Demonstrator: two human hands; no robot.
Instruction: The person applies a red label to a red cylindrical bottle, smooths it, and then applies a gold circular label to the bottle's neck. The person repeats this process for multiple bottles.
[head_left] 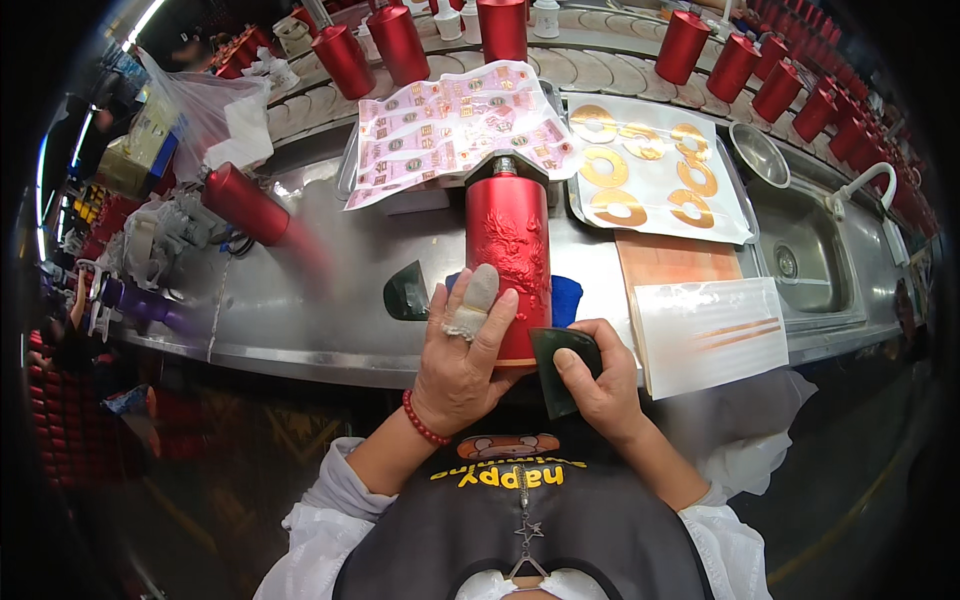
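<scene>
A red metallic bottle with a raised relief lies in front of me, its neck pointing away and its base toward me. My left hand grips it near the base, fingers along its side; a pale wrap covers one finger. In my right hand is a dark green scraper, pinched between thumb and fingers, its edge close to the bottle's base. I cannot tell whether they touch. Blue cloth shows under the bottle. Another dark green scraper lies on the metal table to its left.
Beyond the bottle lies a pink printed sheet. To the right are a white sheet with gold ring decals, a sheet with copper strips and a sink. Red bottles line the conveyor. Another red bottle tilts at left.
</scene>
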